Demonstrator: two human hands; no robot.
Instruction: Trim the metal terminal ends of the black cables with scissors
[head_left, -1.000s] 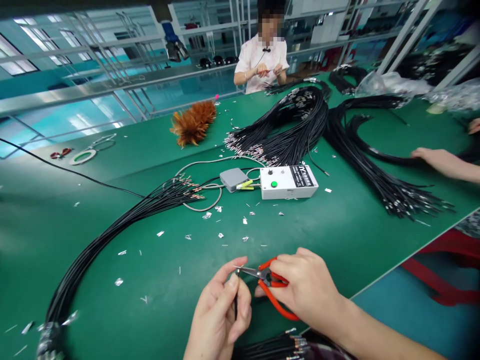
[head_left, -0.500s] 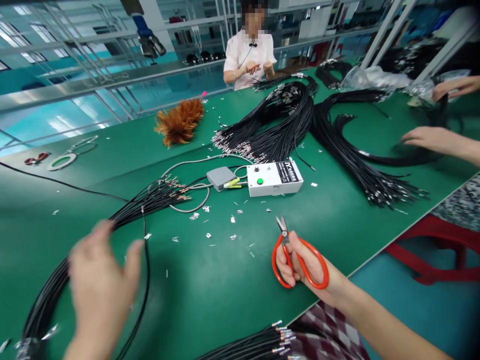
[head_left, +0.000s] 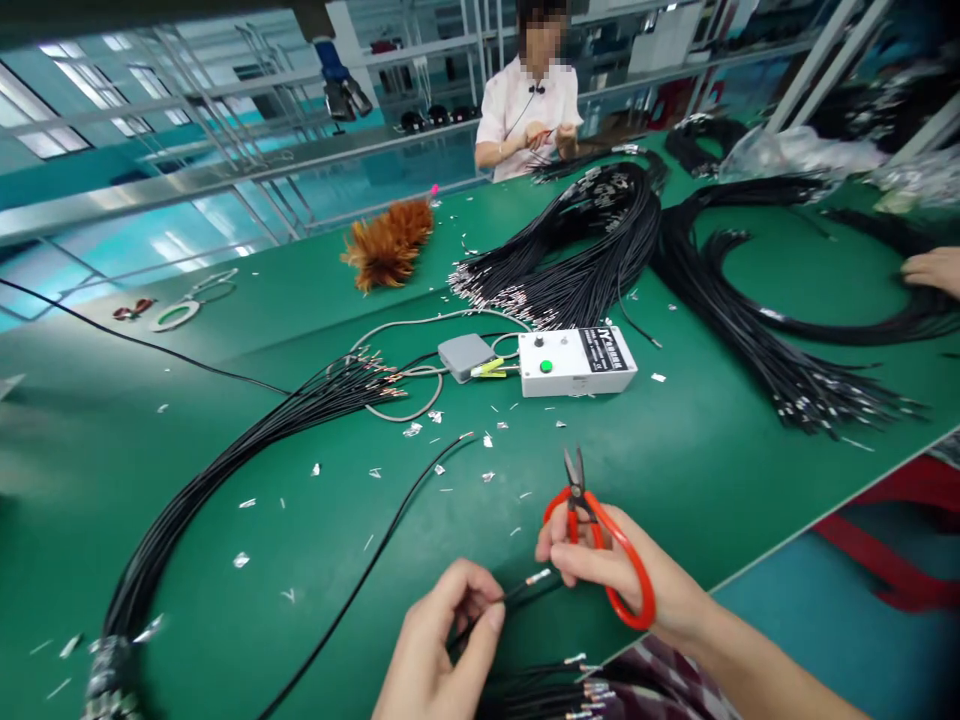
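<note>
My left hand [head_left: 446, 640] pinches a thin black cable [head_left: 517, 592] close to its end, which has a silvery-white tip. Red-handled scissors [head_left: 634, 580] sit in my right hand [head_left: 622, 565], with their blades pointing up and slightly parted. The cable's tip lies just left of my right fingers; I cannot tell whether they touch it. A single black cable [head_left: 390, 535] curves over the green table to the left. Below my hands lies a bundle of black cables [head_left: 540, 690] with silvery ends, partly hidden by my left hand.
A bound cable bundle [head_left: 217, 470] arcs at the left. Beyond my hands stand a white box [head_left: 574, 375] with a green button and a grey pedal [head_left: 463, 355]. More cables [head_left: 592, 250], a feather duster [head_left: 390, 245] and foil scraps lie around. A co-worker [head_left: 529, 110] sits opposite; another's hand [head_left: 934, 272] shows right.
My left hand has moved right from the left bundle and now pinches a cable end near the scissors. The single cable lies farther right. The view has shifted, and the right-hand co-worker's hands have moved.
</note>
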